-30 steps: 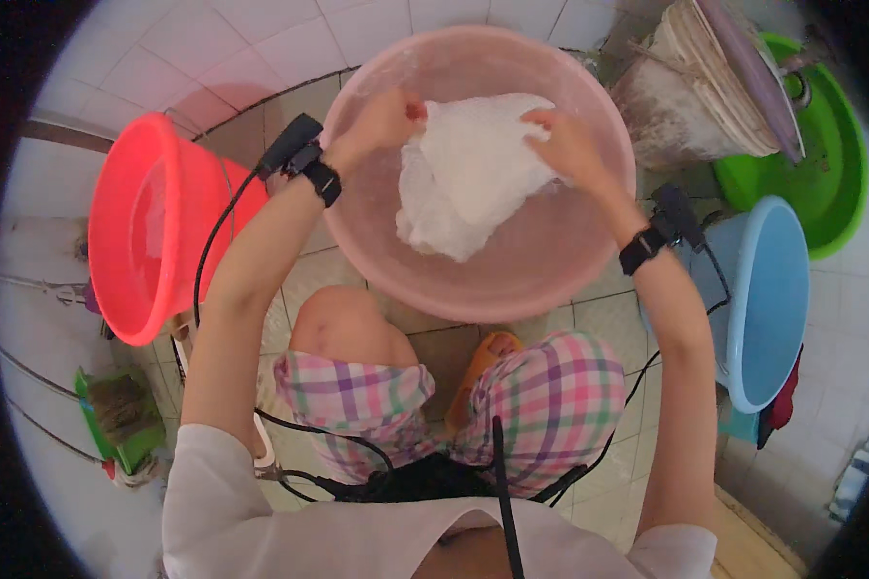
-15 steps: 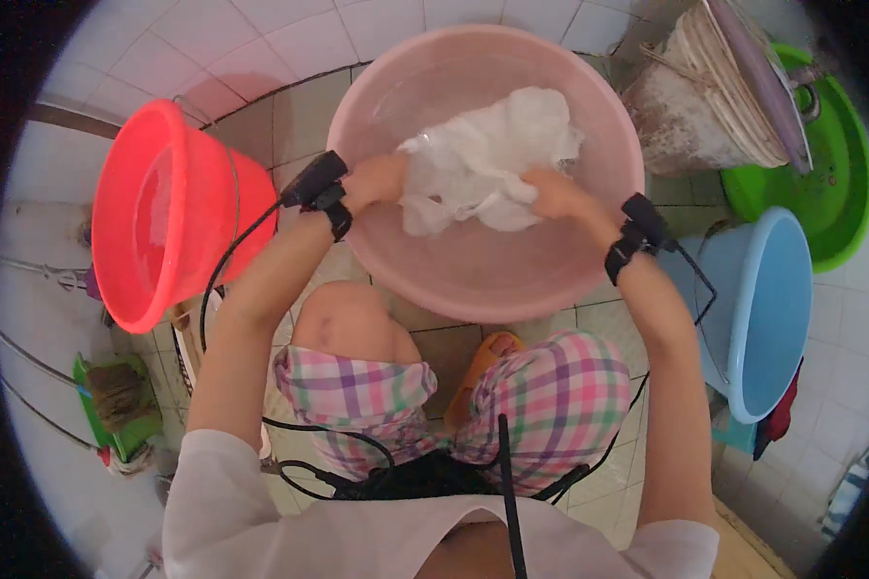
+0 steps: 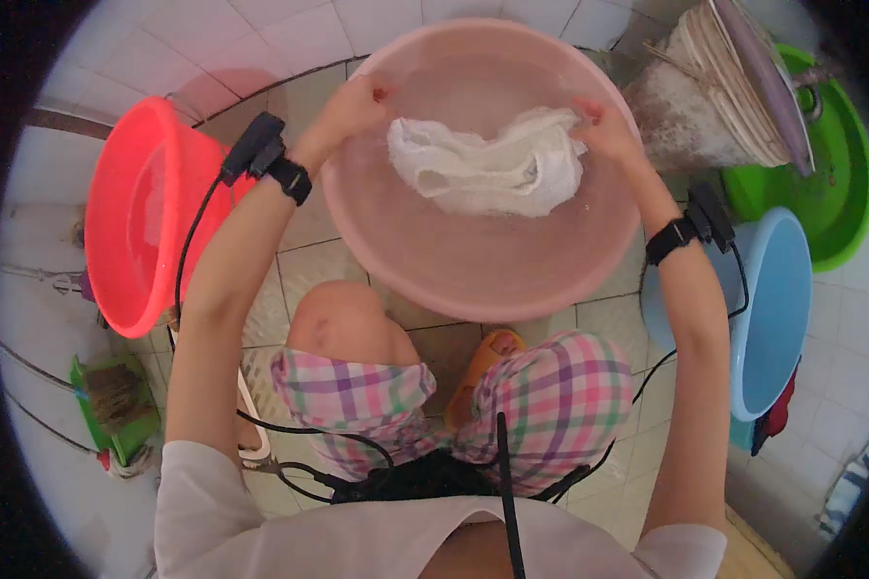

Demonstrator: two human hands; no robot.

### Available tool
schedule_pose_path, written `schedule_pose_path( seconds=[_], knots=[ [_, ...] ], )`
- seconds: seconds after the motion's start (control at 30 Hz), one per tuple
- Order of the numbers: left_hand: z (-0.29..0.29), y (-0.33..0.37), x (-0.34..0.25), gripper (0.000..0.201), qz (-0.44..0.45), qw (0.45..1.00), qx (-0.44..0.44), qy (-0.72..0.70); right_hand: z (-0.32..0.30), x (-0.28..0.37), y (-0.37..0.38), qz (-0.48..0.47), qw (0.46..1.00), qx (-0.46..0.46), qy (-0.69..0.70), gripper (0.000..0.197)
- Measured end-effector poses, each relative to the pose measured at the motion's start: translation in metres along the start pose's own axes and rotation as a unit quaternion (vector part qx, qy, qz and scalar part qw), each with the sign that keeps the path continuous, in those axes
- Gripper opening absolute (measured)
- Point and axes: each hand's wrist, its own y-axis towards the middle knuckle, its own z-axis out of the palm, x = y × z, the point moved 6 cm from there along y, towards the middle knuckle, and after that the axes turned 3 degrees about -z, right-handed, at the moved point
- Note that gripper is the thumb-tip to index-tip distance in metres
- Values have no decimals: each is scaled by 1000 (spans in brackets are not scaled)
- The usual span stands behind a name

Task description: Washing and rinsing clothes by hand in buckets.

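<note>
A wide pink basin (image 3: 473,270) with water sits on the tiled floor in front of my knees. A wet white cloth (image 3: 492,169) is stretched across its middle. My left hand (image 3: 352,106) grips the cloth's left end near the basin's left rim. My right hand (image 3: 603,130) grips the cloth's right end by the right rim. Both wrists carry black bands with cables.
A red basin (image 3: 135,212) stands to the left, a light blue basin (image 3: 777,299) to the right and a green basin (image 3: 830,183) behind that one. A stack of round woven trays (image 3: 714,96) leans at the upper right. A green scrub brush (image 3: 116,405) lies at the lower left.
The cloth was bunched and lifted between my hands; now my hands have moved apart and the cloth lies spread lower across the water.
</note>
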Motion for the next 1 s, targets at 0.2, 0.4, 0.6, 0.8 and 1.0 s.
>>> schedule_pose_path(
  seconds=[0.2,0.4,0.6,0.8,1.0],
  knots=[
    [61,-12,-43,30,161,986,38,-10,22,22,-34,196,950,212,-118,48],
    [115,7,-50,42,44,930,233,279,51,-24,-49,318,938,110,-82,68],
    [137,-46,18,48,-331,893,301,-53,102,-20,-58,232,926,259,-146,56],
    [140,-73,65,30,-266,841,311,-355,116,-8,-70,-107,921,254,-276,33],
    [110,-25,79,30,-296,875,75,-376,32,32,-61,362,922,132,44,32]
  ],
)
